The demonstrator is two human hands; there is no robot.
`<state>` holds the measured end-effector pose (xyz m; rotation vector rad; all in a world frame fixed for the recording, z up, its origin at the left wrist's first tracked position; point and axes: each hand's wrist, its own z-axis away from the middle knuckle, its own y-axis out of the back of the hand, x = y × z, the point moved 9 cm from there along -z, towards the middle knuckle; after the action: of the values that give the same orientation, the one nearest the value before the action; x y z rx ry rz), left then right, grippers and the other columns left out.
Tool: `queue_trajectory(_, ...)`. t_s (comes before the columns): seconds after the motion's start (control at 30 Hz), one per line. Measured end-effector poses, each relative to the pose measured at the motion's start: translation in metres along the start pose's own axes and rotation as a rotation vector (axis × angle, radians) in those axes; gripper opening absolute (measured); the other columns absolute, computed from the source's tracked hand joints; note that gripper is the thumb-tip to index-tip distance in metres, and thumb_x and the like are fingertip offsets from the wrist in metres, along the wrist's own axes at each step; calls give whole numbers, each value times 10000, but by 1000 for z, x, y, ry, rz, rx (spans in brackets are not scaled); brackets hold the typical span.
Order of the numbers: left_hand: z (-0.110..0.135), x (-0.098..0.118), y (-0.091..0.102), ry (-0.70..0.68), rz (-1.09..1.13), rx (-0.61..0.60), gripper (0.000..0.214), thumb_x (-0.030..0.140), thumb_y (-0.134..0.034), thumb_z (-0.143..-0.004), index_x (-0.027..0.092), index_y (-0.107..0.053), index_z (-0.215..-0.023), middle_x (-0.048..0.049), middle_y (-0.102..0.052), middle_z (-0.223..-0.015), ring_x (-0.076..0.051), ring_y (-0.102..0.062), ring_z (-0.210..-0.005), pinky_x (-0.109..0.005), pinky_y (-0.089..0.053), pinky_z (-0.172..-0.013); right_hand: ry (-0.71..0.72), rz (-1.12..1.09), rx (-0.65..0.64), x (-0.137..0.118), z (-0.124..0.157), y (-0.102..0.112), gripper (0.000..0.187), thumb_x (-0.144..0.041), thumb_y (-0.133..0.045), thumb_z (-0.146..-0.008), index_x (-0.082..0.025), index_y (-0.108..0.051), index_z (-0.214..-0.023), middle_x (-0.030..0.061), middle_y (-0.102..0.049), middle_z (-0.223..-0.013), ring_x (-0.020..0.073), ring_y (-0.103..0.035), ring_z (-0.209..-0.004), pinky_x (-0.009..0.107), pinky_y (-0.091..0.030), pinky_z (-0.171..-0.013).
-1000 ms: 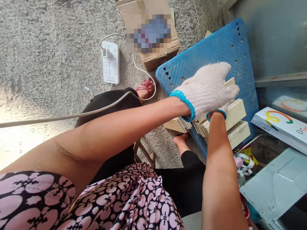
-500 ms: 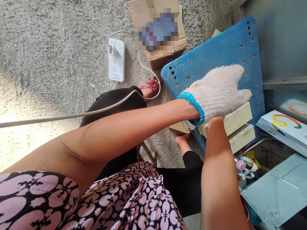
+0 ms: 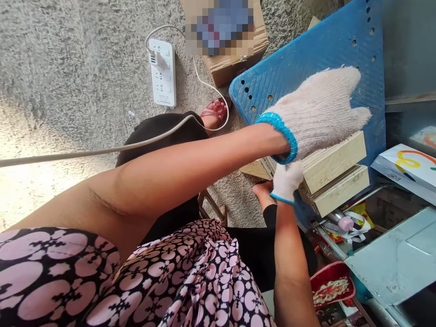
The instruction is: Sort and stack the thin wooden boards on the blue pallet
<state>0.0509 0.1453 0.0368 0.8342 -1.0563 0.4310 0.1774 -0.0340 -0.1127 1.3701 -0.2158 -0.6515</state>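
Probably stiff, the pale rectangular wooden boards (image 3: 335, 163) stacked on the blue plastic slab (image 3: 299, 63) suit edge holds; whether the white-gloved left hand (image 3: 320, 106) or right hand (image 3: 288, 180) grips any, I cannot tell.

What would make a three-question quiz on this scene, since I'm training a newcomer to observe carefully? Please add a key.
1. Multiple choice: what colour is the surface beneath the stacked wooden boards?
A) red
B) blue
C) white

2. True or false: the left hand and the right hand are both gloved.

3. Fill the gap: the white power strip lies on the rough grey ____.

Key: 1 B; 2 true; 3 floor.
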Motion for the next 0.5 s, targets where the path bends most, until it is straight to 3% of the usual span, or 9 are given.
queue_trajectory(0.13, -1, 0, -2, -10, 11, 9, 317, 326, -517, -979, 122, -695, -1145, -26, -666, -939, -156, -579, -855, -291, -360, -747, -48, -15, -47, 19, 47, -41, 298, -310, -519, -957, -130, -724, -1077, 143, -690, -1044, 238, -635, -973, 340, -494, -865)
queue_trajectory(0.27, -3, 1, -6, -4, -41, -24, 345, 347, -509, -988, 105, -698, -1146, -47, -676, -984, -154, -587, -898, -285, -342, -731, 9, 88, -160, 24, 65, -73, 348, -272, -485, -968, -136, -723, -1183, 171, -659, -1137, 268, -614, -1056, 385, -478, -928)
queue_trajectory(0.4, -1, 1, -12, 29, -52, -87, 373, 362, -496, -991, 118, -671, -1212, -44, -688, -1088, -145, -574, -927, -278, -353, -771, 4, 169, -188, 24, 64, -81, 397, -294, -479, -983, -147, -694, -1283, 197, -615, -1217, 297, -592, -1064, 422, -454, -924)
queue_trajectory(0.5, 0, 1, -11, 30, -49, -69, 365, 364, -499, -981, 138, -669, -1211, -33, -684, -1135, -157, -582, -970, -273, -354, -774, 2, 191, -193, 20, 66, -82, 411, -294, -482, -978, -143, -682, -1304, 211, -601, -1225, 313, -573, -1057, 448, -448, -914)
